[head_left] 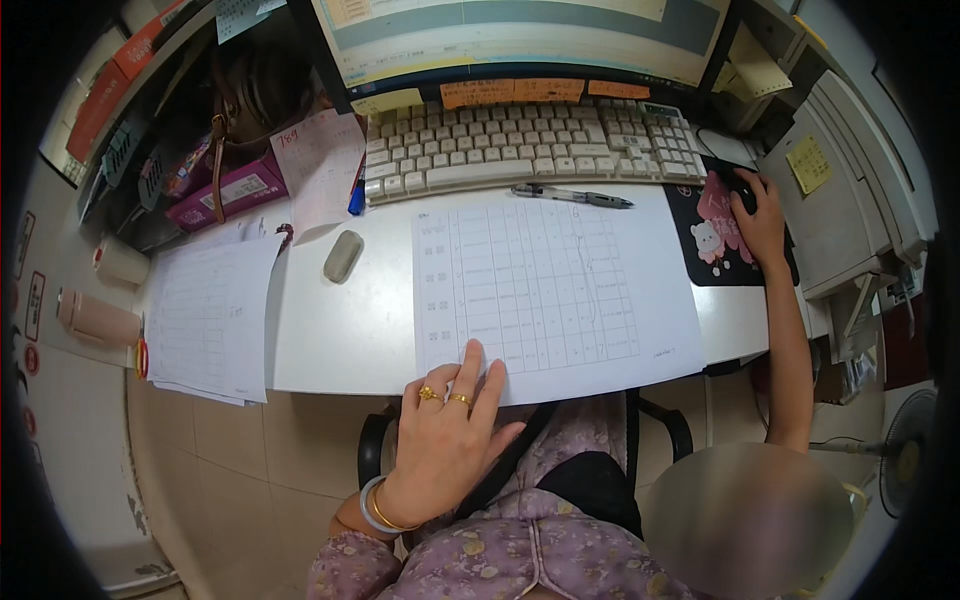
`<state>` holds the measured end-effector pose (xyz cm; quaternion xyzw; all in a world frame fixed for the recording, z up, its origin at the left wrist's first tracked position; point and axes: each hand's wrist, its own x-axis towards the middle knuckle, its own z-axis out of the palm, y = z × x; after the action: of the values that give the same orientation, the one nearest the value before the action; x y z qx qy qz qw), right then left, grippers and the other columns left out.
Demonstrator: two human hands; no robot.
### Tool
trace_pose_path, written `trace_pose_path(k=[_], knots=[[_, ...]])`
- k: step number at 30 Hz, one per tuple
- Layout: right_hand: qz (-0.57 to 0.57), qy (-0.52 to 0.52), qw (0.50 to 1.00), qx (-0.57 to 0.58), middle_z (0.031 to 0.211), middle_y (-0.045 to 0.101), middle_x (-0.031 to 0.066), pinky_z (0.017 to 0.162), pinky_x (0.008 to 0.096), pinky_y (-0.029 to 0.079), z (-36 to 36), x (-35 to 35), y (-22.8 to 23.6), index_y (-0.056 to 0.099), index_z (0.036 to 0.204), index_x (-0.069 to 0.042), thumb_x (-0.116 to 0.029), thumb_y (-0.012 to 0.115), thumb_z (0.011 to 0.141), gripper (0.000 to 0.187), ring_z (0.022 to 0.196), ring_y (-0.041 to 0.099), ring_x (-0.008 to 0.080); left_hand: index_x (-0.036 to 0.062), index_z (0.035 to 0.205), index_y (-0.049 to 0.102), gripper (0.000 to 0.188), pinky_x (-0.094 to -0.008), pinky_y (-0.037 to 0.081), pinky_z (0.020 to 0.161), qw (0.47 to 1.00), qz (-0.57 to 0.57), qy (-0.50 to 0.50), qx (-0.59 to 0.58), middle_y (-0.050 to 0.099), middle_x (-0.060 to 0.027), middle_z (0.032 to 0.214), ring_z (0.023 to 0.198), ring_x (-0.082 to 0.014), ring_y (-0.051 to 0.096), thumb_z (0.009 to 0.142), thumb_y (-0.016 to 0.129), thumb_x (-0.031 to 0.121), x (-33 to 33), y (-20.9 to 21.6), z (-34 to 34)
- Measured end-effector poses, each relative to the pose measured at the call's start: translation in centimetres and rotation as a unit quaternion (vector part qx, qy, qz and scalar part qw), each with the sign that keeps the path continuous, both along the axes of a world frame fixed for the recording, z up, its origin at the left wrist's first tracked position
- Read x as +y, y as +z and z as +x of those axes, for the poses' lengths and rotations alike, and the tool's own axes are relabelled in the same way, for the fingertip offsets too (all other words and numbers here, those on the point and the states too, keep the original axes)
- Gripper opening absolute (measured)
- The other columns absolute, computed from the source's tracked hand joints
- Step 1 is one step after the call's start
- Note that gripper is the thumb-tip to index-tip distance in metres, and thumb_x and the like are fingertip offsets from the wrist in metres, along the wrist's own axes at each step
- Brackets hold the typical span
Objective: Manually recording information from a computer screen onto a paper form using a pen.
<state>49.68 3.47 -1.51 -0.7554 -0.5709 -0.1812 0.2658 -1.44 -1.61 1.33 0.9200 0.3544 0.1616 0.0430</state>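
Note:
My left hand [450,430] lies with its fingers stretched out, the fingertips resting on the lower edge of a printed table sheet [540,290]. Two gold rings and two bangles are on it. At the right, my right hand [762,222] is wrapped over a black computer mouse [745,190] on a dark mouse pad [710,240] with a pink cartoon print. A pen [572,196] lies across the sheet's top edge, just below the cream keyboard [520,150]. The monitor [520,40] stands behind the keyboard.
Left of the sheet is a grey oval object [343,257]. Further left lie stacked papers [205,320], with a pink cup [100,318] and a purple box [230,195] beyond. A printer-like machine [850,180] borders the right side. A fan [910,450] stands at lower right.

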Motion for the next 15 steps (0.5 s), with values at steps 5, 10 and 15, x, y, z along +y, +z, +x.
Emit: trace_pose_path(k=[5,10,15], knots=[[0.001,0.006,1.0,-0.007,0.126,0.054,0.0201,0.095,0.0414,0.047,-0.1,0.3,0.0,0.06,0.125,-0.017,-0.027,0.063,0.087,0.039,0.113,0.057,0.0391,0.0014,0.123,0.06,0.063,-0.0436,0.045,0.086,1.0,-0.004,0.004,-0.002,0.054,-0.0216,0.133,0.105,-0.0293,0.055,0.071,0.08,0.03,0.0,-0.2,0.1],[0.001,-0.005,1.0,-0.025,0.125,0.054,0.0202,0.095,0.0423,0.047,-0.3,0.1,0.4,0.06,0.125,-0.017,-0.028,0.064,0.086,0.041,0.111,0.057,0.0393,0.0022,0.125,0.06,0.065,-0.0422,0.044,0.086,1.0,-0.007,0.008,-0.004,0.052,-0.0196,0.137,0.105,-0.0299,0.053,0.07,0.082,0.03,-0.1,0.0,0.2],[-0.008,-0.038,0.982,-0.184,0.125,0.055,0.0178,0.097,0.0454,0.043,-1.6,0.3,1.4,0.061,0.125,-0.019,-0.03,0.068,0.081,0.046,0.114,0.055,0.0369,0.0012,0.124,0.058,0.067,-0.0408,0.042,0.086,1.0,-0.012,-0.004,-0.012,0.052,-0.0117,0.14,0.104,-0.0282,0.053,0.068,0.082,0.029,0.2,-0.1,-0.1]])
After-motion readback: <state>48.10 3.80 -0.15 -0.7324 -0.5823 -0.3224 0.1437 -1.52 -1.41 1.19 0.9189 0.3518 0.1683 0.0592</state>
